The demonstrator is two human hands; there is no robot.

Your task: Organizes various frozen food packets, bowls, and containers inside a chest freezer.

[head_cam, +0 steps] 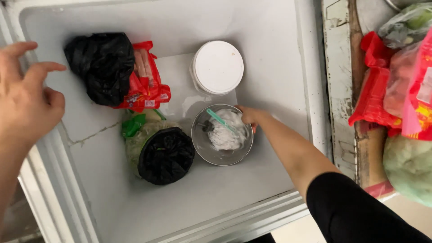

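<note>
The right hand [250,116] grips the rim of a metal bowl [222,135] of white food with a green spoon [220,120], low in the white freezer chest [279,58]. The left hand [27,96] hovers open, well apart. A white-lidded tub [218,67] stands just behind the bowl; a red sausage packet [146,78] lies between black bags [104,66].

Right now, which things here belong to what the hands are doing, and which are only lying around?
In use:
- right hand, gripping the rim of the metal bowl
- teal spatula lying in that bowl
- left hand, open above the chest freezer's edge

Lying about:
- white lidded tub
- two black bags
- red sausage pack
- red packets on the side shelf
</note>
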